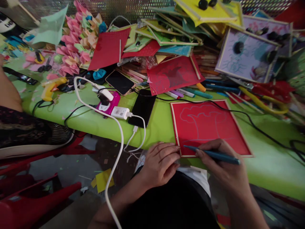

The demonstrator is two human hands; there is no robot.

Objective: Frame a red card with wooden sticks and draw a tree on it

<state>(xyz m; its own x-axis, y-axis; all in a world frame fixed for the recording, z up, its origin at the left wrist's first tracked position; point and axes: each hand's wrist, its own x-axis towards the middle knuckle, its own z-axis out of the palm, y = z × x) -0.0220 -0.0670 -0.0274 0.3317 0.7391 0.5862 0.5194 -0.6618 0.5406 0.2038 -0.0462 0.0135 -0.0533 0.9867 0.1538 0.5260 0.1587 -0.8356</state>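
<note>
A red sheet edged with thin pale wooden sticks (pixel 202 127) lies at the front of the green table, with a faint drawing of a wavy-topped shape above a horizontal line. My right hand (pixel 224 162) is closed around a blue-teal pen (pixel 218 155); its tip is at the sheet's lower left part. At the lower left corner, my left hand (pixel 160 162) has bent fingers closed on the framed edge, the thumb side lower and partly hidden.
A white cable (pixel 118 127) runs from a pink power strip (pixel 111 105) down past my left arm. Two phones, one a black phone (pixel 143 108), lie nearby. Markers (pixel 188 92) and stacked framed sheets (pixel 171 31) fill the back. Another person's arm (pixel 9 86) is at left.
</note>
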